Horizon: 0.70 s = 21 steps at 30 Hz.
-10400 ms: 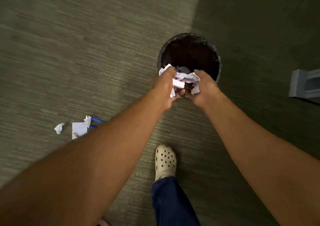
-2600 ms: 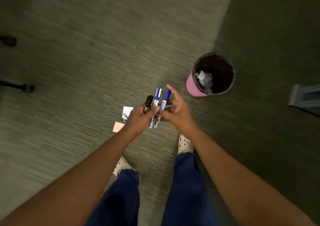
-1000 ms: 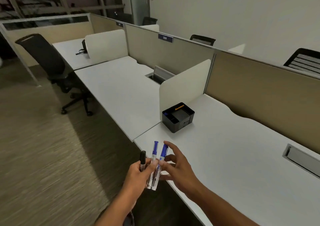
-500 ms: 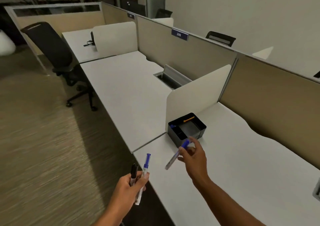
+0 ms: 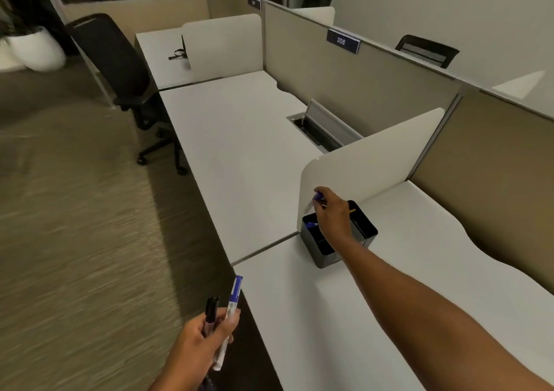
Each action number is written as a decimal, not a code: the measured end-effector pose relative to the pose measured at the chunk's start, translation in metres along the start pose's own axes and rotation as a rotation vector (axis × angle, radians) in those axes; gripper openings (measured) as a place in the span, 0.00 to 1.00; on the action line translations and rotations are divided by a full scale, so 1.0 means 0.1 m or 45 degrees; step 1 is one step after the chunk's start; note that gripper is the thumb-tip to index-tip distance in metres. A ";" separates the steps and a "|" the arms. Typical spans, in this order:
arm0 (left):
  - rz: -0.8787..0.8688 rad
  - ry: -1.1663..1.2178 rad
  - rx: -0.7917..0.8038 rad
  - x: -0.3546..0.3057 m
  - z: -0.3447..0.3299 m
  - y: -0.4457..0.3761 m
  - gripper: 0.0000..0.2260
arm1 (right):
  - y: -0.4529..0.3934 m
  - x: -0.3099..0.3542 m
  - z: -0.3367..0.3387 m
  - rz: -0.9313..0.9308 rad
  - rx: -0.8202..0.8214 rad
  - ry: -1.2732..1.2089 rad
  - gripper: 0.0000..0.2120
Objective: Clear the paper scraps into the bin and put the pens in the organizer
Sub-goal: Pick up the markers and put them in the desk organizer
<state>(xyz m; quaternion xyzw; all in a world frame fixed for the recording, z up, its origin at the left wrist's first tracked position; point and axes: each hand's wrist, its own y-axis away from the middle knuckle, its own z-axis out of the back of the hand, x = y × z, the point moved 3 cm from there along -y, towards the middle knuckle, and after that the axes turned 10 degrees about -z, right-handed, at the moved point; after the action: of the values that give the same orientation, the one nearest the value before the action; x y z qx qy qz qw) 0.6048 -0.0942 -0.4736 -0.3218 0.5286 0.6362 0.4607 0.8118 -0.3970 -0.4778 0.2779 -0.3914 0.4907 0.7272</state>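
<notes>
Black plastic organizer [image 5: 364,235] sits on the white desk [image 5: 419,285] near its left edge, tight against the white divider panel [image 5: 368,163]. Right hand [image 5: 331,215] is above the organizer's left compartments, fingers curled, pinching a blue-capped pen [image 5: 311,203] that tilts down toward the box, tip not yet inside as far as I can tell. Something blue [image 5: 311,225] already lies in a left compartment, a thin orange stick [image 5: 351,211] pokes out at the back. Left hand [image 5: 198,348] is low by the desk's front corner, over the carpet, wrapped round two more pens: a black marker [image 5: 211,311] and a blue-capped pen [image 5: 230,315], both upright, caps up. Bin and scraps not in view. Pens look light, stiff, smooth plastic, likely to slip or roll if let go early; best taken mid-barrel with fingertips, one at a time, dropped end-first into a compartment. Two held together can fan apart, so keep the thumb pressed across both
</notes>
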 end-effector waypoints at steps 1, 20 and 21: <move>0.007 0.009 -0.009 0.01 -0.02 0.00 0.20 | -0.03 -0.01 -0.04 0.009 0.024 0.038 0.13; 0.029 -0.006 -0.033 0.03 -0.24 -0.05 0.21 | -0.09 -0.51 -0.26 -0.287 0.183 0.025 0.19; 0.018 -0.009 -0.027 0.02 -0.26 -0.06 0.22 | -0.01 -0.50 -0.21 -0.297 0.093 -0.031 0.17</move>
<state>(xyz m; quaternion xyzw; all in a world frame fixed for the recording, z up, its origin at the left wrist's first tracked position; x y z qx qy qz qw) 0.6080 -0.1183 -0.4840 -0.3206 0.5224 0.6462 0.4547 0.8079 -0.4054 -0.5318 0.3538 -0.3471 0.4134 0.7638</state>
